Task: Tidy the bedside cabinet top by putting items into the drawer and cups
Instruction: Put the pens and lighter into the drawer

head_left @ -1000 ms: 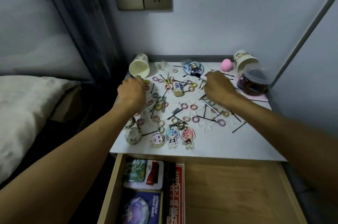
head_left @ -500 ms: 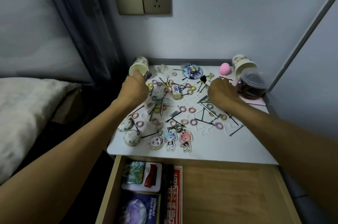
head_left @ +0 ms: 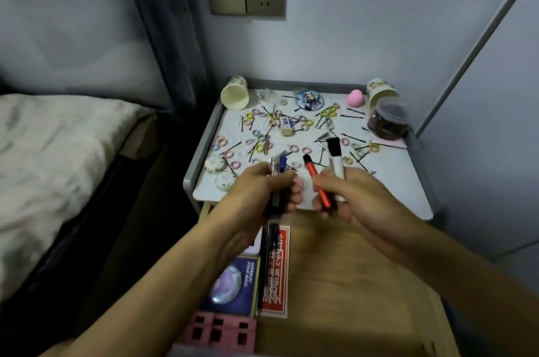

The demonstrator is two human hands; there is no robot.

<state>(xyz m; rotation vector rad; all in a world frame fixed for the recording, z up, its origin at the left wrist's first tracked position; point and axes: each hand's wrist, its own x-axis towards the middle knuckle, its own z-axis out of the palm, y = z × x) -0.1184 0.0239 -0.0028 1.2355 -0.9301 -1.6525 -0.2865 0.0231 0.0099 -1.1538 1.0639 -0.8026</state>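
**Lay the pens in the drawer, don't drop them**

Your left hand (head_left: 262, 193) is clenched round a small bundle of pens (head_left: 278, 171), blue caps up. The grip hides how many there are, so I cannot tell. Your right hand (head_left: 353, 199) grasps an orange pen (head_left: 316, 181) and a white marker (head_left: 336, 161) with a black cap, the two splayed apart in a V. Both hands hang over the front edge of the cabinet top (head_left: 402, 181), just above the open drawer (head_left: 350, 269).

The step in hand looks like stowing these in the drawer. Draw both hands toward you and sink them until your knuckles are near the wood. Some black pens (head_left: 269, 251) already lie beside the red box (head_left: 275, 272), so set yours lengthwise on the bare wood to its right, parallel to them.

Empty one hand at a time. Before you lower the right hand, close the V so both barrels land together. Let go low, because round barrels will probably roll if dropped.

As you pull back, lift your wrists clear of the hair ties (head_left: 259, 148) and bobby pins (head_left: 353, 138) near the front edge, since a brush could sweep them off. The back-left cup (head_left: 234, 94) and back-right cup (head_left: 382, 92) are tipped over and will need standing up before they take the small things.
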